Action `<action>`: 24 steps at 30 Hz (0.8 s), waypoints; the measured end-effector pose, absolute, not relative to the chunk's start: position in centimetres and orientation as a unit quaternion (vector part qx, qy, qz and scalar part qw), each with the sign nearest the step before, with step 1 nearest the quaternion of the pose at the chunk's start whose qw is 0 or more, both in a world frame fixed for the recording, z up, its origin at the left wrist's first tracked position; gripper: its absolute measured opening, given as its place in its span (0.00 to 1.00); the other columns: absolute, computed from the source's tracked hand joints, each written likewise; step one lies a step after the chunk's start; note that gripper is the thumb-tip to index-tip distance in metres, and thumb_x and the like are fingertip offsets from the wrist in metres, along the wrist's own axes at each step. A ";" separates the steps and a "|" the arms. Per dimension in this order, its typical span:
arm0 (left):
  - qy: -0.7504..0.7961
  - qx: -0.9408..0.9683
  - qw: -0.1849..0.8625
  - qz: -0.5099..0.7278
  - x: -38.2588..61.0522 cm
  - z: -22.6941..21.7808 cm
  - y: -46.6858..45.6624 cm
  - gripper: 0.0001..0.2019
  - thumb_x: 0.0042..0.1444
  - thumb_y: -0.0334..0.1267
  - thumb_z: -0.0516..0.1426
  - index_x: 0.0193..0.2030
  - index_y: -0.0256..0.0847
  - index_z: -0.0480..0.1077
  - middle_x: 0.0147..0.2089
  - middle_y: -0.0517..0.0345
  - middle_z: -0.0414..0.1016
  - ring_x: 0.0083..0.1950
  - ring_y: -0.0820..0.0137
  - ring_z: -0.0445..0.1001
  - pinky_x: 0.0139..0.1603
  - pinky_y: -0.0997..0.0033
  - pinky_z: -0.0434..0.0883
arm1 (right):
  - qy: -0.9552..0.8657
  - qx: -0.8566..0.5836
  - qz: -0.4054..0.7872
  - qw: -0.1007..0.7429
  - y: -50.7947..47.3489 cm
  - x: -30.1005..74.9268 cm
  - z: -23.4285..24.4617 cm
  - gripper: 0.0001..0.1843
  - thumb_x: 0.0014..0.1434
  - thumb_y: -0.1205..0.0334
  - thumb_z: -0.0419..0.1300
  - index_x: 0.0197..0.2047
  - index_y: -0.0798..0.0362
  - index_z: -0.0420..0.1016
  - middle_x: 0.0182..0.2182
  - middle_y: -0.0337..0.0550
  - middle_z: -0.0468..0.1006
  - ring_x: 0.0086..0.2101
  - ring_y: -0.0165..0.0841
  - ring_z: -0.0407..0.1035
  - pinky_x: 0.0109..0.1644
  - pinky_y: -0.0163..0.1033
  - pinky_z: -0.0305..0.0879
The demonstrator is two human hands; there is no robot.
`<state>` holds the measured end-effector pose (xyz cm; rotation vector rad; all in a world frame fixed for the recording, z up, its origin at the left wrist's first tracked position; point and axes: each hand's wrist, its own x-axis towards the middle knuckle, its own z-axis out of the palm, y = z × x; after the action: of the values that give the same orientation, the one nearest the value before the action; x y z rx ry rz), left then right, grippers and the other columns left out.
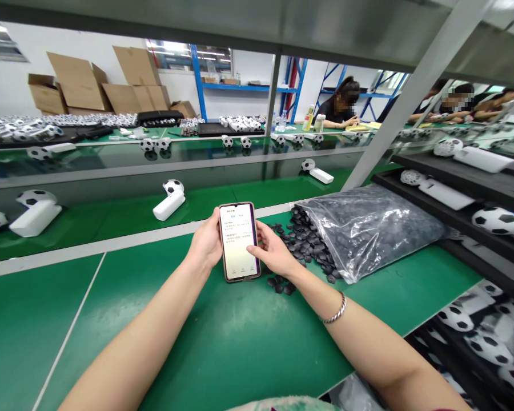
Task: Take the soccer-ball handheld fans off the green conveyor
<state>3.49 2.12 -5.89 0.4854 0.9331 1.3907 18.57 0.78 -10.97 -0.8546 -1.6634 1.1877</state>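
Note:
A smartphone (239, 241) with a lit white screen is held upright over the green table (197, 342). My left hand (206, 244) grips its left edge, fingers wrapped behind it. My right hand (273, 251) holds the right edge, its thumb resting on the screen. A silver bracelet (336, 311) circles my right wrist. Small black round parts (302, 240) lie in a loose pile just right of the phone, spilling from a clear plastic bag (368, 228).
White handheld devices with football-patterned heads (169, 200) lie on the green conveyor behind. More sit on black trays (475, 188) at the right. A slanted metal post (411, 91) rises at the right. Other people sit at far benches; cardboard boxes (89, 85) stand far left.

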 end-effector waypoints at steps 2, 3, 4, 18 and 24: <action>0.414 0.212 0.638 0.613 3.3 -5.9 2.2 0.14 0.60 0.39 0.49 0.35 0.32 0.71 0.36 0.49 0.76 0.35 0.66 0.75 0.37 0.66 0.73 | -0.674 -0.342 0.483 0.442 0.7 18.5 -11.0 0.32 0.53 0.62 0.59 0.59 0.53 0.51 0.50 0.50 0.68 0.48 0.38 0.65 0.49 0.45 0.64; 0.413 0.214 0.636 0.615 3.2 -6.0 2.3 0.14 0.60 0.40 0.49 0.35 0.32 0.71 0.36 0.48 0.76 0.36 0.65 0.75 0.37 0.65 0.73 | -0.675 -0.342 0.484 0.439 0.7 18.5 -11.0 0.33 0.53 0.62 0.59 0.59 0.54 0.51 0.50 0.50 0.68 0.48 0.38 0.65 0.48 0.45 0.65; 0.411 0.216 0.635 0.617 3.1 -6.1 2.4 0.14 0.60 0.40 0.49 0.35 0.32 0.71 0.37 0.48 0.76 0.36 0.65 0.75 0.36 0.65 0.73 | -0.676 -0.342 0.486 0.436 0.7 18.4 -11.0 0.33 0.52 0.62 0.59 0.59 0.54 0.51 0.50 0.51 0.68 0.47 0.38 0.65 0.48 0.45 0.65; 0.412 0.214 0.621 0.631 2.6 -6.1 2.7 0.14 0.59 0.39 0.50 0.32 0.33 0.72 0.33 0.51 0.76 0.32 0.68 0.75 0.33 0.68 0.73 | -0.683 -0.351 0.494 0.407 0.6 18.5 -10.9 0.34 0.51 0.61 0.59 0.59 0.54 0.51 0.49 0.50 0.68 0.44 0.37 0.66 0.42 0.42 0.66; 0.413 0.211 0.620 0.633 2.5 -6.1 2.8 0.14 0.60 0.39 0.50 0.32 0.33 0.72 0.31 0.52 0.76 0.31 0.68 0.75 0.32 0.69 0.73 | -0.688 -0.353 0.494 0.397 0.5 18.4 -11.1 0.34 0.51 0.61 0.60 0.59 0.53 0.52 0.47 0.50 0.69 0.42 0.37 0.66 0.40 0.42 0.66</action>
<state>2.50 2.77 -6.13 0.4859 0.9489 1.4564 18.38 0.53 -11.09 -0.8950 -1.7420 1.2515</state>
